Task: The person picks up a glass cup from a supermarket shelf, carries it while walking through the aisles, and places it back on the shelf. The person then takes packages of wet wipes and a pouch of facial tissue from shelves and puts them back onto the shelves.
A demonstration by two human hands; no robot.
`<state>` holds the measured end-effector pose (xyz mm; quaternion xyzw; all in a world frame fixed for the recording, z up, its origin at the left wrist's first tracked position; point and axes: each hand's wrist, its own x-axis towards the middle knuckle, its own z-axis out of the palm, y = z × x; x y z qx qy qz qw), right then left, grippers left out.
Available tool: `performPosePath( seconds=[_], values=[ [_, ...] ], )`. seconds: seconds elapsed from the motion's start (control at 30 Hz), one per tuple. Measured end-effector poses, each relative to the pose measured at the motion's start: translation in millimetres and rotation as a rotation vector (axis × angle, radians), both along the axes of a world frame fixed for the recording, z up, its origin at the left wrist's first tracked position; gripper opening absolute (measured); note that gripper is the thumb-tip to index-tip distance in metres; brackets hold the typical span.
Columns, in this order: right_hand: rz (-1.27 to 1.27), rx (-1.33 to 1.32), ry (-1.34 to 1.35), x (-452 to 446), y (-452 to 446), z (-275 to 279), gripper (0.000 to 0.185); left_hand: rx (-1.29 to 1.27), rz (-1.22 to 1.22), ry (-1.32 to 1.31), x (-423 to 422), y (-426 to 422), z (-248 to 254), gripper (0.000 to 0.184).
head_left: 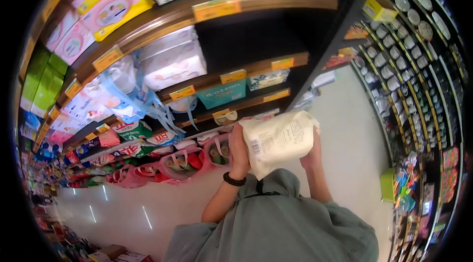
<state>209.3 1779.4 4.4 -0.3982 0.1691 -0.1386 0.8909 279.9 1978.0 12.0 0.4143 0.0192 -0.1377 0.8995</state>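
A cream-coloured soft plastic pack (pixel 283 141), with a barcode and small printed text facing up, is held in front of my chest. My left hand (pixel 240 151), a dark beaded bracelet at its wrist, is closed against the pack's left side. On the other side, my right hand (pixel 311 157) grips the right end, its fingers partly hidden behind the pack. Whether the pack holds tissues or something similar, I cannot tell. Just left of my left hand hangs a pink bag (pixel 217 151) in the lowest row.
Shelves on the left carry a white tissue pack (pixel 175 65), a teal box (pixel 221 95) and yellow price tags (pixel 217 8). Several pink bags (pixel 182 166) line their base. Across the pale floor (pixel 340 114), a rack (pixel 394 65) of small goods and a green bin (pixel 388 185) stand at right.
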Motion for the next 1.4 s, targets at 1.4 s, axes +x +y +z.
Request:
performPosePath(
  seconds=[1.4],
  values=[
    [-0.949,-0.080,0.348,-206,-507,-9,0.032,-0.129,-1.327,0.432,-74,-624,-92,0.082]
  ],
)
